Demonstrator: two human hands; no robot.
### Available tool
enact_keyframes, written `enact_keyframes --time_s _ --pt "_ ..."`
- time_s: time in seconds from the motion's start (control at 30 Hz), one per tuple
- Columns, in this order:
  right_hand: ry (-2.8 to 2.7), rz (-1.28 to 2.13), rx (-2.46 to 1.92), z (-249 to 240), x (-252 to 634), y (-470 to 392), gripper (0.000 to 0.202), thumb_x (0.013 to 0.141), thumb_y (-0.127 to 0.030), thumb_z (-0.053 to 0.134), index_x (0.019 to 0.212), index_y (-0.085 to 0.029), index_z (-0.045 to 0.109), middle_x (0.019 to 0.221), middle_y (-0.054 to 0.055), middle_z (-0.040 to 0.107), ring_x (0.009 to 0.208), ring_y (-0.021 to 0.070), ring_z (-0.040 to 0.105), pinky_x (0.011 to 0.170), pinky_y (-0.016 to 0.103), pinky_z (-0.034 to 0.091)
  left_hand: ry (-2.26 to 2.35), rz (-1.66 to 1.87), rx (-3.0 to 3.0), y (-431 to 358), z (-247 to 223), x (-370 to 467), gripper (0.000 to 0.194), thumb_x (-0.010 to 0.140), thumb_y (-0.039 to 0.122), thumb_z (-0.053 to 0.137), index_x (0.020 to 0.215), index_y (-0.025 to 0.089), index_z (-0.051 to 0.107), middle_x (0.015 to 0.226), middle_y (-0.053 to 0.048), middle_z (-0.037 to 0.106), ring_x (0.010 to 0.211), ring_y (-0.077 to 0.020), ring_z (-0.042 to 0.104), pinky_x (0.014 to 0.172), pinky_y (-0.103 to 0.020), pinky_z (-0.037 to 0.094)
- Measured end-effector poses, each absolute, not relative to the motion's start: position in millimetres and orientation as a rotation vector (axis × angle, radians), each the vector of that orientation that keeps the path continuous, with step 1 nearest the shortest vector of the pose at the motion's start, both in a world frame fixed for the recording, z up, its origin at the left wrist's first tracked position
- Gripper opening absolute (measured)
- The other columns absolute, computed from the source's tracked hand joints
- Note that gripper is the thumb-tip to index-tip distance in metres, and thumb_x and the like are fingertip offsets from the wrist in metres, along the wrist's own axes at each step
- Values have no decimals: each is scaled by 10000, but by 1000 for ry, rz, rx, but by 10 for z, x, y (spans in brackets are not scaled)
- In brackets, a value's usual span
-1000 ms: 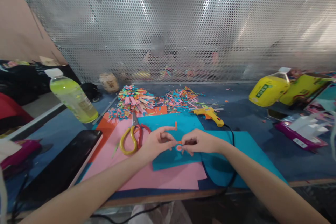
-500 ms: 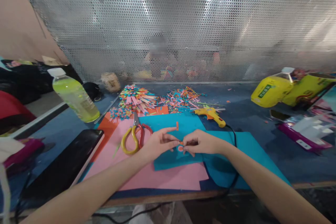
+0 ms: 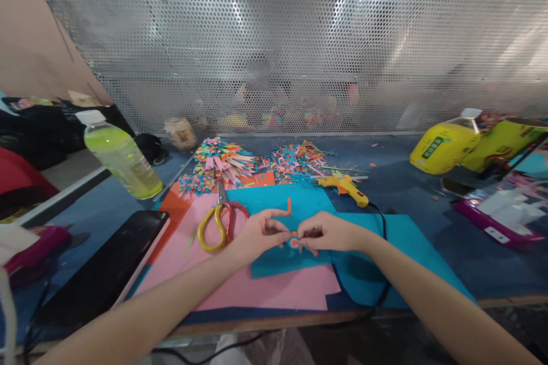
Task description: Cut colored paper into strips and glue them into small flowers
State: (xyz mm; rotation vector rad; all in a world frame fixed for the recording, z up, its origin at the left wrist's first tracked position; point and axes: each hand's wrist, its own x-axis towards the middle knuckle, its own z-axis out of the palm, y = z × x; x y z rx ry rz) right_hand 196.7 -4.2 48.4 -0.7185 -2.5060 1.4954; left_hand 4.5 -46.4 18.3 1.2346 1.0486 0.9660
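Both hands meet over a blue paper sheet (image 3: 274, 265), pinching a small orange paper piece (image 3: 294, 235) from either side. My left hand (image 3: 261, 232) has its thumb and fingertips at the piece's left edge, its index finger stretched toward an orange strip (image 3: 289, 205) that stands near the fingertip. My right hand (image 3: 323, 232) is closed on the right edge, fingers curled. A small round pink-and-orange paper disc (image 3: 294, 243) shows just below the piece, between the fingertips. Scissors with yellow and red handles (image 3: 222, 222) lie left of my left hand.
Behind the hands are a fringed paper pile (image 3: 222, 162), loose paper strips (image 3: 295, 161) and a yellow glue gun (image 3: 343, 188). A black phone (image 3: 105, 268) and a green bottle (image 3: 124, 154) stand left; a yellow bottle (image 3: 443, 145) and purple box (image 3: 496, 225) are right.
The orange piece between the fingertips has turned a little and shows more of its face. The orange strip by my left index finger looks slightly longer. Both hands have hardly moved.
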Motion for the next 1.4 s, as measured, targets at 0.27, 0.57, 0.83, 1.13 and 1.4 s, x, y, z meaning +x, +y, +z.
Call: enact_keyframes --time_s 0.27,0.57,0.83,1.13,1.4 --pt "-2483 1506 -748 515 1967 -52 282 796 -387 493 764 -128 600 546 -10 550 531 93 534 505 179 383 1053 984 1173 -460 244 60 508 592 290 717 1022 105 520 635 2 651 508 -99 586 535 -226 456" --pt "-2509 1466 -722 461 1982 -40 262 799 -366 495 735 -129 587 532 -12 551 501 86 520 498 176 387 1033 978 1222 -468 194 8 514 615 297 703 1053 113 505 668 -9 647 544 -105 590 568 -238 466" --pt "-2568 1354 -804 436 1989 -24 233 814 -317 451 669 -146 513 586 11 583 537 105 559 513 189 403 1191 984 1583 -537 349 -44 303 783 349 504 1013 159 555 672 -18 631 639 -140 598 586 -248 462" --pt "-2763 802 -871 420 1971 -27 293 827 -314 415 580 -159 449 509 -28 439 484 74 384 478 199 276 1878 608 2381 -440 389 -531 277 777 293 484 1011 163 555 892 -79 620 875 -210 566 768 -329 429" --pt "-2823 660 -894 372 1983 -42 296 857 -321 377 626 -164 475 537 -11 472 500 85 406 502 210 269 1951 156 2679 -471 387 -564 256 816 208 360 906 133 587 841 -114 615 828 -236 565 714 -348 431"
